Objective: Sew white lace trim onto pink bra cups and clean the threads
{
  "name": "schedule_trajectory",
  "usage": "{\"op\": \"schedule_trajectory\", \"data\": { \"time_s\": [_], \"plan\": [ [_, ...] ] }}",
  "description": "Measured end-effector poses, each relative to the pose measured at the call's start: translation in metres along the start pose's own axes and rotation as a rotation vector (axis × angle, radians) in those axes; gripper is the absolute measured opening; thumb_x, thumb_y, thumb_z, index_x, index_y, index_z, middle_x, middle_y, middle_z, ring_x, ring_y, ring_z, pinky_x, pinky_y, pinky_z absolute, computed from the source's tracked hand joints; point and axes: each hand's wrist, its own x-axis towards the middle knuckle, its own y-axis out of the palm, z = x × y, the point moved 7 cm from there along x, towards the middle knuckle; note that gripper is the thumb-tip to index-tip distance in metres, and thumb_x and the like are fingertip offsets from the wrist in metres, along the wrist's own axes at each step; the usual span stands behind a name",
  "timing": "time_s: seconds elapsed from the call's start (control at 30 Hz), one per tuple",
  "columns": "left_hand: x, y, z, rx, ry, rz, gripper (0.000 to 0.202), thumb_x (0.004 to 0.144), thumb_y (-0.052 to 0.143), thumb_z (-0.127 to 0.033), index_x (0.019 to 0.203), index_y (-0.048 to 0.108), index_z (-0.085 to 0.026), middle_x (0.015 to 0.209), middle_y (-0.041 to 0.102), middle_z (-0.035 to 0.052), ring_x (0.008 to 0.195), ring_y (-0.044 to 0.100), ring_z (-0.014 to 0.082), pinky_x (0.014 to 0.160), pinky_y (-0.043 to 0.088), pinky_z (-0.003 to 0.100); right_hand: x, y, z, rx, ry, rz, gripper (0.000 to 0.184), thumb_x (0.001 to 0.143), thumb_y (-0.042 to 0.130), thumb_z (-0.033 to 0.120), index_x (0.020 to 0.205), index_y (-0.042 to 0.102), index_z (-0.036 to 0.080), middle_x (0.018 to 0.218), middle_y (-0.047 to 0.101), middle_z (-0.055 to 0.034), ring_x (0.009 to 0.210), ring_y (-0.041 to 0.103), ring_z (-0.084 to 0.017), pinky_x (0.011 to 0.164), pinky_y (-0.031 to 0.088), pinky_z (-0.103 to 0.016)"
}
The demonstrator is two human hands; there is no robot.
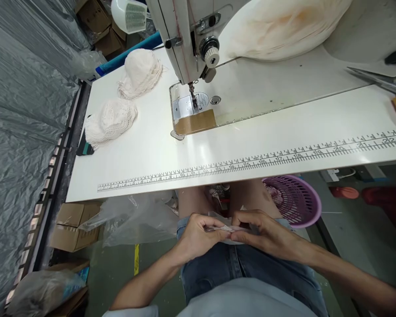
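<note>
Above my lap, just below the table's front edge, my left hand [203, 233] and my right hand [259, 230] face each other with thumbs and fingers pinched. Between them is a small piece of thin whitish material [228, 228], partly covered by the fingers; whether it is cloth or plastic I cannot make out. A sewing machine [185, 39] stands on the table ahead, its needle and presser foot over the metal plate [186, 107]. To its left lie two white cloth pieces, one lacy [112, 121] and one cup-shaped [139, 72].
A printed ruler [251, 164] runs along the front of the white table [145, 149]. Scissors [379, 79] with a yellow handle lie at the right. A large white bundle [284, 31] rests behind the machine. Below are a purple basket [312, 202], a plastic bag [135, 220] and cardboard boxes [74, 224].
</note>
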Motion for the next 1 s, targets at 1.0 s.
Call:
{"op": "schedule_trajectory", "data": {
  "time_s": [1.0],
  "plan": [
    [0.037,0.01,-0.019,-0.131,-0.092,0.234,0.028,0.059,0.079,-0.041,0.07,0.075,-0.015,0.057,0.066,0.0031,0.05,0.053,0.0114,0.052,0.037,0.023,-0.108,-0.16,0.085,-0.787,-0.038,-0.625,0.025,0.094,0.042,0.039,0.089,0.055,0.018,0.085,0.061,-0.0071,0.075,0.055,-0.016,0.07,0.041,-0.028]
  ]
}}
